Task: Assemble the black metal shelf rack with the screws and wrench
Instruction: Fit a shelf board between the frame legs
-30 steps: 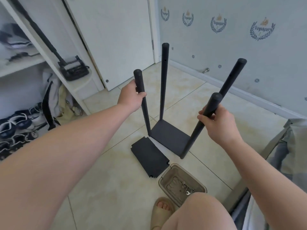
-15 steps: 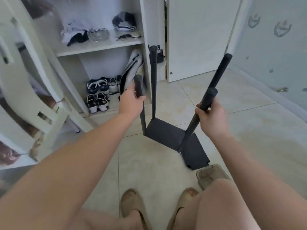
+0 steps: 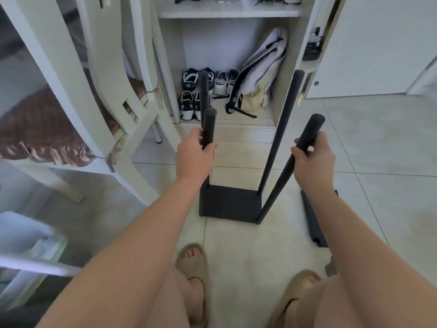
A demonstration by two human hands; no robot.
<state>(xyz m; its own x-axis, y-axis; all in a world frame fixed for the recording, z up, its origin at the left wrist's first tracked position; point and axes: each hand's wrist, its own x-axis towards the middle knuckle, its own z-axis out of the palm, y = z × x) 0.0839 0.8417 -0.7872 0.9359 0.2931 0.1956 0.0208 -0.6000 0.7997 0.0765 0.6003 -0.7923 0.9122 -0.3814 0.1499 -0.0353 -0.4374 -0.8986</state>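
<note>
Left hand (image 3: 191,155) curls round the left post (image 3: 209,126), right hand (image 3: 312,159) round the right post (image 3: 309,133); stiff metal rack (image 3: 229,202), likely light (joints may wobble), so a high two-post grip suits.

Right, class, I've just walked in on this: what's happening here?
A person is assembling a black rack. The left hand grips its near-left post, the right hand its near-right post. Four posts rise from one panel; a spare panel lies on the floor to the right, not yet fitted.
</note>
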